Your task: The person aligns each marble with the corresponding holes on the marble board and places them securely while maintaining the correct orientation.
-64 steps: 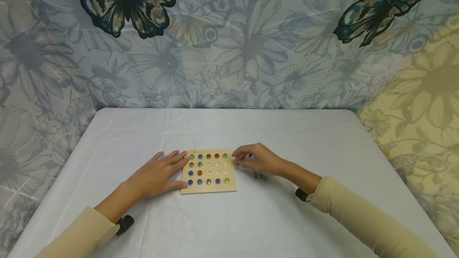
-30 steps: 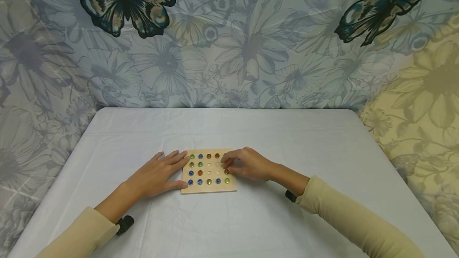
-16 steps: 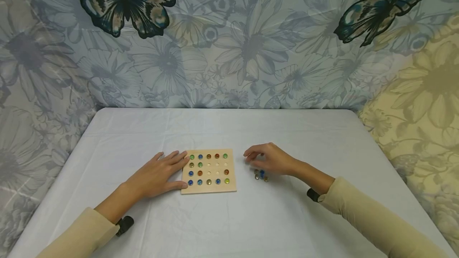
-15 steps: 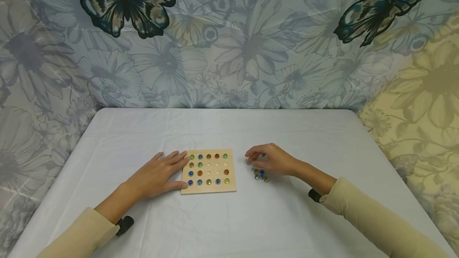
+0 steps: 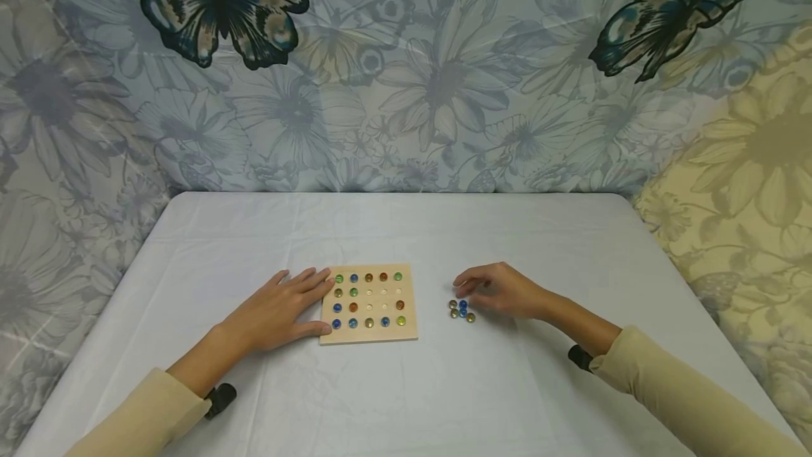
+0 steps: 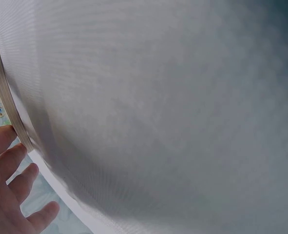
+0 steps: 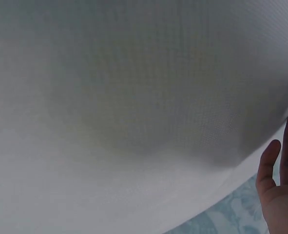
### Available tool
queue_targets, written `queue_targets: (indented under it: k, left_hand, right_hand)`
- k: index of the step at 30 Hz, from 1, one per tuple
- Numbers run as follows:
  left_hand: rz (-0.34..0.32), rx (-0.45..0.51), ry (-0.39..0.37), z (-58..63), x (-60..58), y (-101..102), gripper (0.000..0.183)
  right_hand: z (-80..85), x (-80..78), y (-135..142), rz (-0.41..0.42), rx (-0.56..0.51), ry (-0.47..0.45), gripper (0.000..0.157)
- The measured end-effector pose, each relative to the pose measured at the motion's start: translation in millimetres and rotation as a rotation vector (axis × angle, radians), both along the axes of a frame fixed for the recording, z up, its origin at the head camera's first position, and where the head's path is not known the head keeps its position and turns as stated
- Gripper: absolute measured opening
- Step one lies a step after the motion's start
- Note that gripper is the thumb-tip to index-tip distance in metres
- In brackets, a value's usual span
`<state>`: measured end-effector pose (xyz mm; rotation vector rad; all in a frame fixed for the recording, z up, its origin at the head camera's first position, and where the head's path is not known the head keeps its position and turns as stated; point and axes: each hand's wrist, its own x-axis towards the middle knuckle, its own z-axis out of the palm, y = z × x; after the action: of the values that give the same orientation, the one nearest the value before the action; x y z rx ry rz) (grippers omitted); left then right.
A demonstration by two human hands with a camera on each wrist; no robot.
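Observation:
A light wooden board (image 5: 392, 333) lies on the white table, with rows of round hollows. Green, blue, amber and orange-red glass marbles (image 5: 353, 307) fill the outer rows and left columns; several hollows in the middle and right are bare. My left hand (image 5: 279, 310) rests flat at the board's left edge, fingertips and thumb on it. Right of the board lies a small cluster of blue and amber-clear marbles (image 5: 454, 313). My right hand (image 5: 504, 290) hovers right at this cluster, fingers loosely bent, thumb and index apart, with no marble showing between them.
White cloth covers the table (image 5: 406, 400), whose far edge meets a flower-and-butterfly curtain (image 5: 444, 90). Each wrist wears a black camera, the left one (image 5: 221, 400) below the cuff. The left wrist view shows the board's edge (image 6: 9, 97).
My right hand has put an orange-red marble in the third row's right hollow, then drawn back right to the loose marbles, uncovering more of them. My left hand stays in place.

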<state>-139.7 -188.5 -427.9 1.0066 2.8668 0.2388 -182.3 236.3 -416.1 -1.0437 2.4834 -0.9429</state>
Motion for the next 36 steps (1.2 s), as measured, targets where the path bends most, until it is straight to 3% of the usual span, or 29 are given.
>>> queue_targets:
  k: [13, 20, 36]
  left_hand:
    - [-0.002, 0.011, 0.003, -0.7, 0.3, -0.1, 0.083]
    - [-0.002, 0.012, 0.006, -2.4, -1.2, -1.0, 0.083]
    - [-0.006, 0.006, 0.002, 0.5, -1.0, -0.1, 0.082]
  right_hand:
    - [-1.0, 3.2, -3.5, 0.01, 0.036, -0.031, 0.034]
    - [-4.6, 2.3, -3.6, 0.013, 0.023, 0.006, 0.034]
    - [-6.0, 2.2, -4.9, 0.013, -0.012, -0.002, 0.031]
